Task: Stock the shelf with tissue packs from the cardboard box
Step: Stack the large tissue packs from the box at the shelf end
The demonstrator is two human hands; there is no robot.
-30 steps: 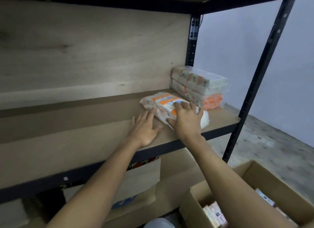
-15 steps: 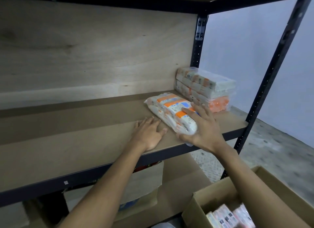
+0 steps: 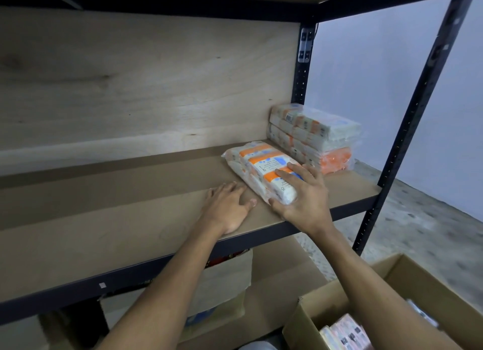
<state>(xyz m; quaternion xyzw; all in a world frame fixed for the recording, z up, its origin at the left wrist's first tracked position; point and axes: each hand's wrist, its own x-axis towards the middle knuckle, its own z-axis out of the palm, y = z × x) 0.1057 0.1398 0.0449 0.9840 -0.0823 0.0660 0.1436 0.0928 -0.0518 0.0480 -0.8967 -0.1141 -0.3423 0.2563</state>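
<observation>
— Several more plastic-wrapped tissue packs (image 3: 345,332) wait in the open brown cardboard box (image 3: 407,279) at the lower right of the frame, nearest to us, so by my reckoning the stocking is at an early stage.

— And the hands, a little farther in?

— Left hand (image 3: 226,208) lies flat and spread on the brown board shelf (image 3: 109,219), close to its front edge, holding nothing; it sits just beside the pack being placed, and I cannot tell whether the thumb touches it. Right hand (image 3: 303,195) has its grip closed over the near end of the white-and-orange plastic-wrapped tissue pack (image 3: 261,166), fingers over the top, thumb under the near corner.

— Where does that pack lie?

— On the shelf, centre right of the frame, slanted, its far end pointing toward the pale plywood back panel (image 3: 146,88).

— Behind it?

— Two similar wrapped packs, stacked flat as a pile (image 3: 313,135), sit in the shelf's far right corner by the black metal upright (image 3: 303,70). The held pack looks just beside that pile; contact is unclear.

— So the step?

— Setting this pack in place, I judge. Next calls for squaring it against the pile, then letting go and reaching back to the box.
</observation>
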